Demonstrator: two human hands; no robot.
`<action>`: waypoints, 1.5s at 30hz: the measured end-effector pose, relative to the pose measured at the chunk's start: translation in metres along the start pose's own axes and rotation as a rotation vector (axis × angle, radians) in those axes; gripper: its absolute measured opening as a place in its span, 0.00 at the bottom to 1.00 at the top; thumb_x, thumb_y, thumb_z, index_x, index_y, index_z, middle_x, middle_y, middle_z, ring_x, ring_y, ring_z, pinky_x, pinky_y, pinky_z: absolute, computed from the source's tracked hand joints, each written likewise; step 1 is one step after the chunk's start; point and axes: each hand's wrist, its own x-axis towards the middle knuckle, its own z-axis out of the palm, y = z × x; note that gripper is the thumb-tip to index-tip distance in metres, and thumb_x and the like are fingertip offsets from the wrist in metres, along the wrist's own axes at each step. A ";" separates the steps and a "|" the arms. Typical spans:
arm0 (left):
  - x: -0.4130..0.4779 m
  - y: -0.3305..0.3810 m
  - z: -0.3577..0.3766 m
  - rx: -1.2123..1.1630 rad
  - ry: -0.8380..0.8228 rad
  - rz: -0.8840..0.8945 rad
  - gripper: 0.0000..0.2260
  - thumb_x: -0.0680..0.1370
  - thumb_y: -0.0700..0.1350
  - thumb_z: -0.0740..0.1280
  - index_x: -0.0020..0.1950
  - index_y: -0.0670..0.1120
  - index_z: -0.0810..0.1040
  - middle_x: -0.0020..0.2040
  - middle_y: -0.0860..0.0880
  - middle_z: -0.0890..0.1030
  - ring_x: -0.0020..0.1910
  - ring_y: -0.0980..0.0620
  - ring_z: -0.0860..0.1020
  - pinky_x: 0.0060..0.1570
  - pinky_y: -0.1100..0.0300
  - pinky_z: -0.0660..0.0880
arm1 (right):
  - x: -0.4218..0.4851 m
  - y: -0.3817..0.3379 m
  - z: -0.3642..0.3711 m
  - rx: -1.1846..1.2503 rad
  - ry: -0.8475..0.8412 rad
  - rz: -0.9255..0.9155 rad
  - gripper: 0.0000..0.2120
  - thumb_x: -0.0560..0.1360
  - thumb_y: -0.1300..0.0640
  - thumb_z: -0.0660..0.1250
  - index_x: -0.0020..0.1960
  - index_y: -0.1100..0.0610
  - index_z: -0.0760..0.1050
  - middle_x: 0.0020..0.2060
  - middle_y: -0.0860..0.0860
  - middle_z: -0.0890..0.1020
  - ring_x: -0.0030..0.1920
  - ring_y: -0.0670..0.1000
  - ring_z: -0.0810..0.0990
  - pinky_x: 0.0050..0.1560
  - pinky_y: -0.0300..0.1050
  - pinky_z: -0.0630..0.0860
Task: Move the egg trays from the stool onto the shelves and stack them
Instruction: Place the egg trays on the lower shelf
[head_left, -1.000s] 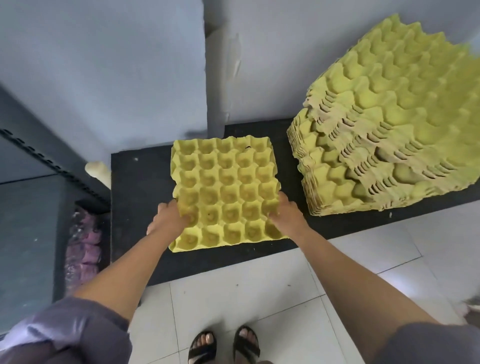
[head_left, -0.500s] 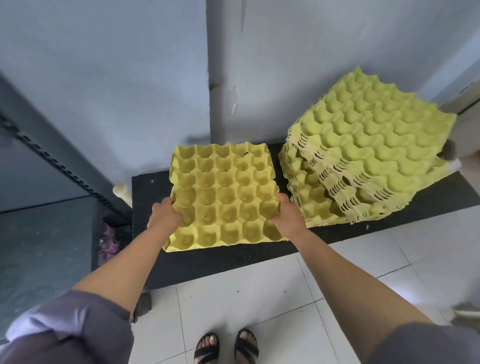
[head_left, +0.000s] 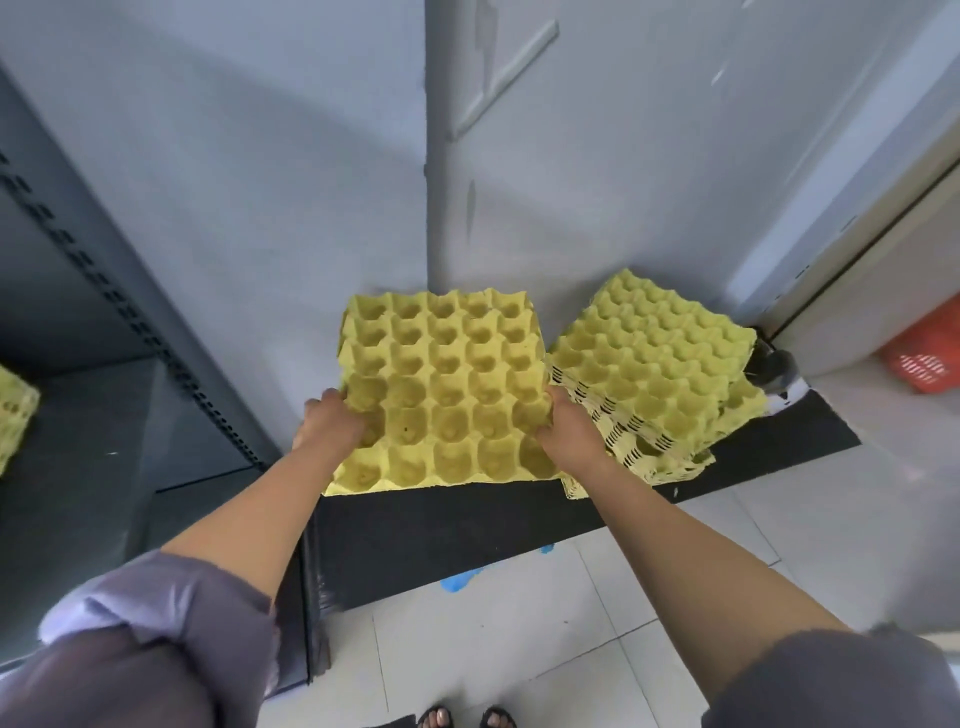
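Above the black stool top (head_left: 441, 525), left hand (head_left: 327, 427) and right hand (head_left: 569, 434) grip opposite edges of a yellow moulded-pulp egg tray (head_left: 441, 395), fingers curled round it. Just right, a stack of matching yellow trays (head_left: 654, 374) sits on the stool; dark metal shelves (head_left: 104, 395) stand left.

Storage room, probably behind a shop. Evidence: slotted grey steel shelving (head_left: 111, 306) at left; bare painted walls (head_left: 260, 156); white tiled floor (head_left: 467, 654); egg trays (head_left: 654, 374) stacked in bulk at the stool's (head_left: 441, 530) right end; red plastic crate (head_left: 924, 358) at far right.
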 end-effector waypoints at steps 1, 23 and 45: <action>-0.005 0.004 -0.006 -0.005 0.008 0.013 0.25 0.75 0.47 0.62 0.71 0.44 0.62 0.64 0.41 0.68 0.57 0.38 0.74 0.55 0.45 0.75 | -0.004 -0.004 -0.008 0.003 0.010 -0.008 0.28 0.76 0.62 0.61 0.74 0.56 0.58 0.58 0.60 0.76 0.56 0.61 0.76 0.52 0.48 0.74; -0.274 -0.104 -0.140 -0.146 0.445 0.255 0.25 0.76 0.44 0.63 0.72 0.45 0.63 0.61 0.39 0.72 0.53 0.41 0.74 0.47 0.55 0.70 | -0.218 -0.097 -0.085 -0.095 0.186 -0.441 0.24 0.79 0.51 0.59 0.74 0.50 0.60 0.60 0.57 0.73 0.58 0.59 0.76 0.54 0.51 0.74; -0.269 -0.347 -0.354 -0.044 0.561 0.162 0.26 0.78 0.48 0.64 0.74 0.48 0.61 0.60 0.40 0.73 0.49 0.44 0.73 0.44 0.57 0.69 | -0.309 -0.361 0.079 -0.044 0.102 -0.641 0.24 0.79 0.44 0.58 0.73 0.47 0.58 0.60 0.53 0.73 0.55 0.55 0.76 0.49 0.49 0.76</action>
